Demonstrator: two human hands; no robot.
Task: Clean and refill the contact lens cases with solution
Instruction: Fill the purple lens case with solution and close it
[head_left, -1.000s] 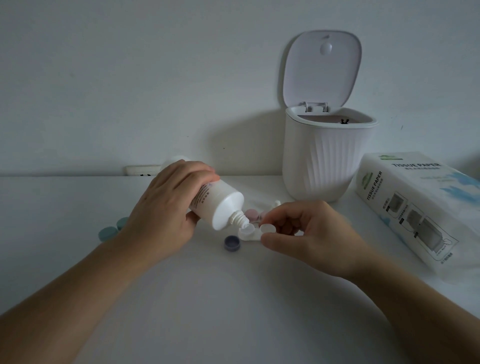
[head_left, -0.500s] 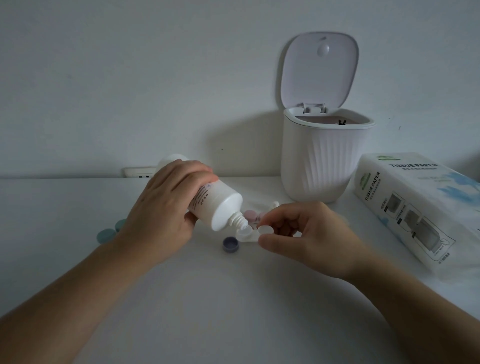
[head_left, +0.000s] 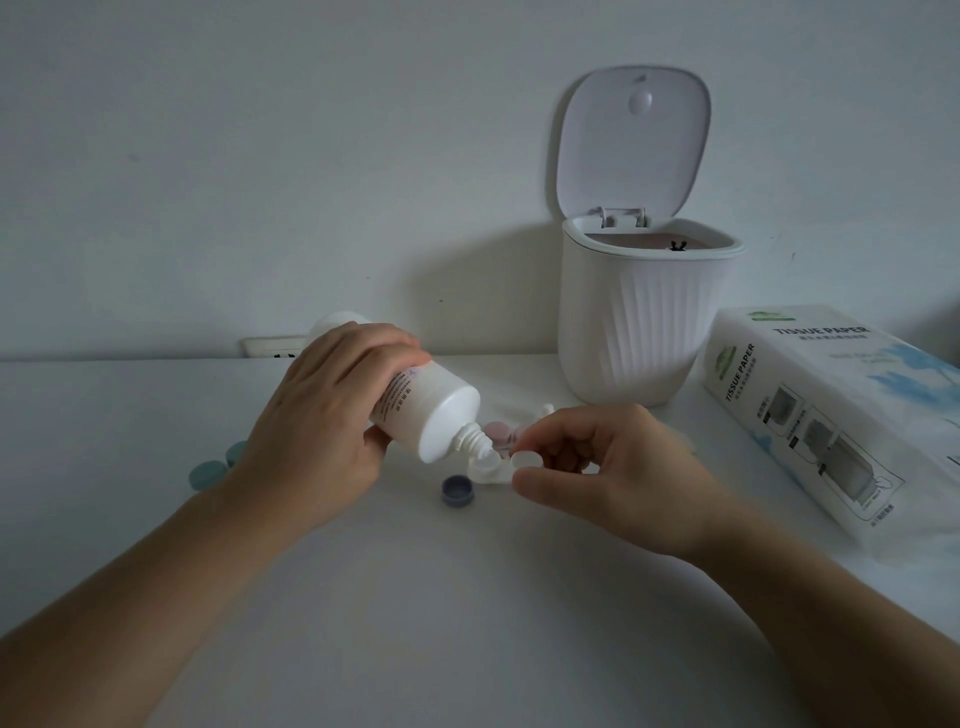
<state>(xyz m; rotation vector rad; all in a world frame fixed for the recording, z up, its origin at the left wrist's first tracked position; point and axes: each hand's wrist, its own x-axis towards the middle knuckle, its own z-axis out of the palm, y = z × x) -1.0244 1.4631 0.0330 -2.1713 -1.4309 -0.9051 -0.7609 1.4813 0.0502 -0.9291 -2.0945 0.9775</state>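
Solution bottle (head_left: 421, 410), gripped in my left hand (head_left: 317, 431), has barely shifted in the last second, its nozzle over the left well of the white lens case (head_left: 493, 470) on the table (head_left: 467, 623), which my right hand (head_left: 608, 467) pinches steady, so I judge filling is still under way.

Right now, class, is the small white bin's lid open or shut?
Open: the lid stands upright behind the bin, hinged at the rear, showing its inside.
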